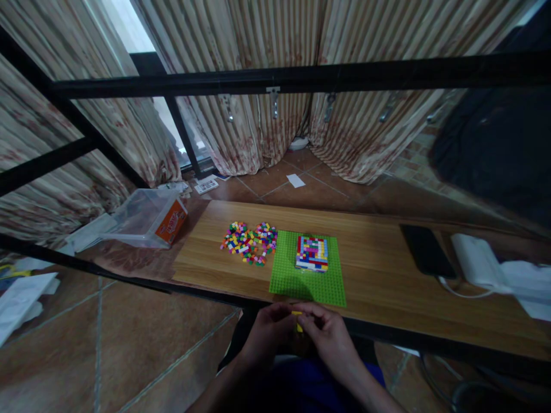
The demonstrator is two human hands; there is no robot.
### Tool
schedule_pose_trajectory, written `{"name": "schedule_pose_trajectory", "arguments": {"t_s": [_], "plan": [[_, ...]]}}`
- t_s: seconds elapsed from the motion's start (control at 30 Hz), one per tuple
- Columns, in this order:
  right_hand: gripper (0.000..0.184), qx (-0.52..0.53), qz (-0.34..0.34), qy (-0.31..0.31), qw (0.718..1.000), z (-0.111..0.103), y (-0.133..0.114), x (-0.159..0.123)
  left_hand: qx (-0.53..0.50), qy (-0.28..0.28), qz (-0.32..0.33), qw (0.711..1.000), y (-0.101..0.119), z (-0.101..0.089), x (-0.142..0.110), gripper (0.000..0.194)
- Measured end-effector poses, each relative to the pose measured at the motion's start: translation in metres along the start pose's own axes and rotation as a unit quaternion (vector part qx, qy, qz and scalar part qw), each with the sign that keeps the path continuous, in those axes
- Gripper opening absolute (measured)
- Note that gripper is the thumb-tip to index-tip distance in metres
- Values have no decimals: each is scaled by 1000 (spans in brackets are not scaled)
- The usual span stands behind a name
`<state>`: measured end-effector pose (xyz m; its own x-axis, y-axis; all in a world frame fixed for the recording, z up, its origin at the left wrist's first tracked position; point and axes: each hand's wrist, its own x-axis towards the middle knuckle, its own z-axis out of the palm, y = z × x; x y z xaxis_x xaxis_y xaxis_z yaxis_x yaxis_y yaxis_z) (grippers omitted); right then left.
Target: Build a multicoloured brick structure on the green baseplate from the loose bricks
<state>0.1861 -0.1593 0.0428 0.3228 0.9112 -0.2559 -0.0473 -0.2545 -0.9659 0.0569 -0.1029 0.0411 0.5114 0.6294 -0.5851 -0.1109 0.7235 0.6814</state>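
Note:
My left hand (272, 328) and my right hand (323, 328) meet just in front of the table's near edge, above my lap. Both are closed, with fingertips pinching a small yellow toy brick (297, 322) between them. Fingers hide part of the brick. Beyond the hands, a green studded baseplate (307, 289) lies flat on the wooden table. On it stands a low, roughly square build of multicoloured bricks (312, 254). Left of the baseplate, a heap of loose small bricks (249, 244) in many colours is spread on the wood.
A clear plastic bin (144, 218) with an orange label stands left of the table. At the right lie a black phone (426, 250) and a white power bank (477, 261) with a cable. A black metal bar (275, 80) crosses in front of striped curtains (267, 40).

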Motion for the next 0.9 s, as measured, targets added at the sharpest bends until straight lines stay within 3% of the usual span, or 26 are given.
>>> {"name": "schedule_pose_trajectory", "arguments": {"t_s": [0.2,0.33,0.47,0.53,0.63,0.8,0.9], "plan": [[42,67,29,-11,997,-2,-1,4,4,-29,3,1000,5,-3,3,37],[43,64,26,0,998,-4,-1,7,9,-18,4,1000,9,-4,9,35],[43,30,5,56,998,-19,-5,15,98,48,112,988,29,-14,25,32],[42,19,-7,89,996,-31,-7,22,204,99,209,951,44,-26,39,26],[39,18,-21,146,989,-52,-7,36,348,178,335,857,70,-46,62,18],[33,4,-77,222,972,-72,-5,64,549,226,388,705,97,-63,89,22],[30,-4,-106,239,965,-71,-4,80,618,231,391,642,102,-59,96,25]]}}
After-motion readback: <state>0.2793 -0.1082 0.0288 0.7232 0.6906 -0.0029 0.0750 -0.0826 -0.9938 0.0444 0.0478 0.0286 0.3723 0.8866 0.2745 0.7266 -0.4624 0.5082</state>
